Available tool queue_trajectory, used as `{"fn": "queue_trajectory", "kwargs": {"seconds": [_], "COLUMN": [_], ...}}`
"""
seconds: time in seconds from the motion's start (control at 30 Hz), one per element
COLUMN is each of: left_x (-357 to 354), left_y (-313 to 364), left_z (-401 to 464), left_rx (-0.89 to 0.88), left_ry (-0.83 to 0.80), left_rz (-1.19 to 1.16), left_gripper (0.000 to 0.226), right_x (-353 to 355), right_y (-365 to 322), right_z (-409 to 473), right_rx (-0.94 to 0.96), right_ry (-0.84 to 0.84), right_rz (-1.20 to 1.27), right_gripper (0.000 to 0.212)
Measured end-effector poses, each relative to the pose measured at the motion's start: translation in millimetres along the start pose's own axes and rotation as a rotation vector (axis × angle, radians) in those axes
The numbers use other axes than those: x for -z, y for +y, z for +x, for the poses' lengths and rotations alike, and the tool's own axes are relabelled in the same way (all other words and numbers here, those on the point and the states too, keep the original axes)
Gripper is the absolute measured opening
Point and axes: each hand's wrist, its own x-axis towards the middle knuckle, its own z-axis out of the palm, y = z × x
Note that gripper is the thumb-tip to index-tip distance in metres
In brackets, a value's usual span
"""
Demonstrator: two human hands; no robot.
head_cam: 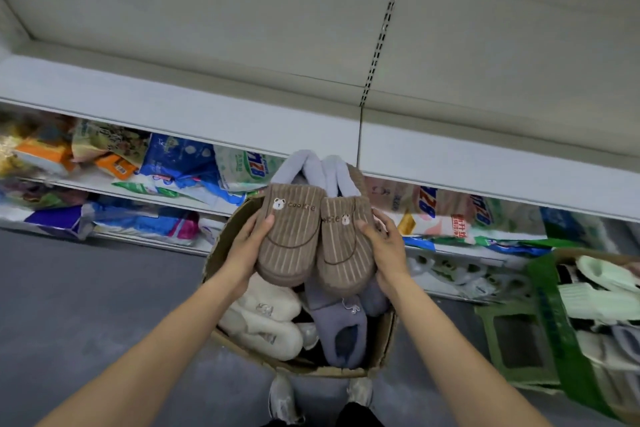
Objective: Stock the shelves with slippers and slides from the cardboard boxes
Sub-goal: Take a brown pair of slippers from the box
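Even, soft light; wide-angle bending and blur toward the edges.

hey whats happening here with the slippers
A person holds a pair of brown slippers, the left hand gripping one side and the right hand the other, above an open cardboard box with cream and grey slippers still inside. The white shelf ahead is bare where visible. A green box of slides sits to the right.

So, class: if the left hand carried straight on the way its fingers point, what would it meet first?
Probably the front edge of the white shelf above; the left hand already grips a brown slipper. Depth is unclear.
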Motion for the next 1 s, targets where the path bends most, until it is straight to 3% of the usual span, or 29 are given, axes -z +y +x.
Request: {"fn": "queue_trajectory", "kwargs": {"seconds": [0.27, 0.47, 0.73, 1.0], "left_x": [-89, -177, -340, -516], "left_y": [58, 86, 92, 84], "left_z": [2, -14, -60, -123], "left_rx": [-0.126, -0.219, -0.306, -0.336], "left_ry": [-0.163, -0.327, -0.482, -0.641], "left_rz": [-0.007, 0.063, 0.165, 0.119], "left_gripper": [0.044, 0.082, 0.055, 0.054], "right_x": [65, 141, 294, 457], "right_y": [-84, -130, -187, -245], "right_z": [-8, -36, -74, -119], "right_rx": [0.153, 0.320, 0.469, 0.567], "right_ry": [0.079, 0.190, 0.353, 0.472], "right_rz": [0.099, 0.083, 0.137, 0.242], "right_gripper": [0.054, 0.045, 0.039, 0.041]}}
